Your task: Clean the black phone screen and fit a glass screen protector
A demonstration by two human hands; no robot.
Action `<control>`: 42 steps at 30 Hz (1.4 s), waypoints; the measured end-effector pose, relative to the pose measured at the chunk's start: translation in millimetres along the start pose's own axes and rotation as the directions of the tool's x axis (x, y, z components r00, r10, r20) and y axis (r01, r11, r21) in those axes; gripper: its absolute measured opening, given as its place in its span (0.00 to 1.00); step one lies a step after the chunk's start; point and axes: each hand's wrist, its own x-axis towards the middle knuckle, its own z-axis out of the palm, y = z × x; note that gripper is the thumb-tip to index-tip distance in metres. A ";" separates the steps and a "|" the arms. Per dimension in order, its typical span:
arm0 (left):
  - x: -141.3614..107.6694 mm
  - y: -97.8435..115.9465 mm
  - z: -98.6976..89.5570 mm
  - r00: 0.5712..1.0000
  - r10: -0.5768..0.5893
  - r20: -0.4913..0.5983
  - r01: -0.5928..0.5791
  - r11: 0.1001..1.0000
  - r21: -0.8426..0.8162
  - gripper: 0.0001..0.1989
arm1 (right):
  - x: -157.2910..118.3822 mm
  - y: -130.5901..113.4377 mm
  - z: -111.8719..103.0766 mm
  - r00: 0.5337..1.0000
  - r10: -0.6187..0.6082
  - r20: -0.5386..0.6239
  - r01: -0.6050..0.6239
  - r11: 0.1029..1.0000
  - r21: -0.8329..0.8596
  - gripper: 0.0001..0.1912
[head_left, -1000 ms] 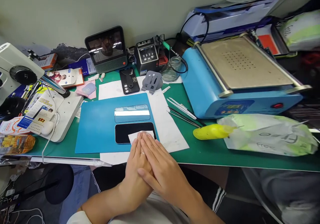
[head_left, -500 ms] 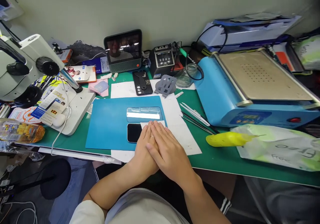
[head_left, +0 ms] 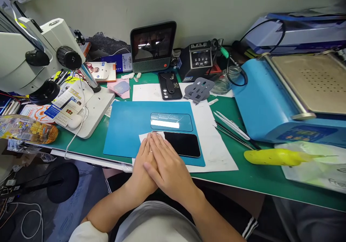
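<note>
"Entries, clock face centred on the phone, twelve toward the wall?"
"Nine o'clock: clear bottle (head_left: 29, 128), amber contents, lying down. Ten: microscope (head_left: 29, 62), white body, ribbed black knobs."
"Beneath the work?"
"Blue mat (head_left: 127, 126), smooth, flat, rectangular."
"Hands?"
"Left hand (head_left: 142, 168), one thin ring, at eight: fingers straight, narrow, on the white wipe (head_left: 144, 137); thumb hidden, pinch cannot be told. Right hand (head_left: 170, 170), at seven: laid flat over the left, fingers straight and close together, thumb apart."
"Wipe?"
"Thin, matte, pale; at the phone's nine o'clock end, partly under the fingertips."
"Clear sheet (head_left: 171, 122)?"
"Flat, glossy, dark-rimmed, rounded corners; near twelve, just beside the phone."
"The phone (head_left: 185, 144)?"
"Glossy black slab, rounded corners, on the mat's right part. Long axis nine to three, the three o'clock end dipping slightly toward the person. Which end is its top cannot be told."
"In the way?"
"Wipe and fingers, over its nine o'clock end."
"Remaining stock?"
"Twelve: black phone case (head_left: 170, 86). One: grey slotted stand (head_left: 200, 89). Toward three: slim tweezers (head_left: 231, 135). Two: blue machine (head_left: 259, 101), perforated tan plate. Just past three: yellow bottle (head_left: 271, 157), tapered, thin-tipped."
</note>
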 end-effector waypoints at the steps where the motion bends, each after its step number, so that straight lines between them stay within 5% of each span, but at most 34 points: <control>1: -4.0 2.5 -0.2 1.000 -0.009 0.001 0.009 1.000 0.016 0.33 | -3.0 -2.1 -0.4 1.000 -0.009 -0.001 0.009 1.000 0.007 0.42; 9: -17.3 35.1 -1.6 0.999 -0.036 0.012 0.035 0.996 0.077 0.34 | -32.0 1.8 -13.1 0.998 -0.044 -0.038 0.046 0.997 0.057 0.45; 16: 13.5 76.3 -0.2 0.996 0.032 0.082 -0.038 0.997 0.074 0.30 | -61.3 31.6 -35.3 0.994 0.052 -0.094 -0.049 0.998 0.029 0.42; 22: 45.7 94.6 11.4 0.996 0.091 0.023 -0.091 0.996 0.022 0.33 | -64.8 61.1 -48.6 0.988 0.113 -0.105 -0.112 0.994 0.012 0.41; 29: 58.5 72.5 21.5 0.996 0.089 -0.005 -0.089 0.996 -0.003 0.34 | -37.9 67.8 -40.4 0.989 0.122 -0.085 -0.124 0.992 -0.017 0.39; 42: 12.9 -1.7 2.1 1.000 0.015 0.002 -0.015 1.000 0.008 0.33 | 9.0 9.8 -7.6 0.999 -0.020 0.029 0.022 0.996 -0.082 0.37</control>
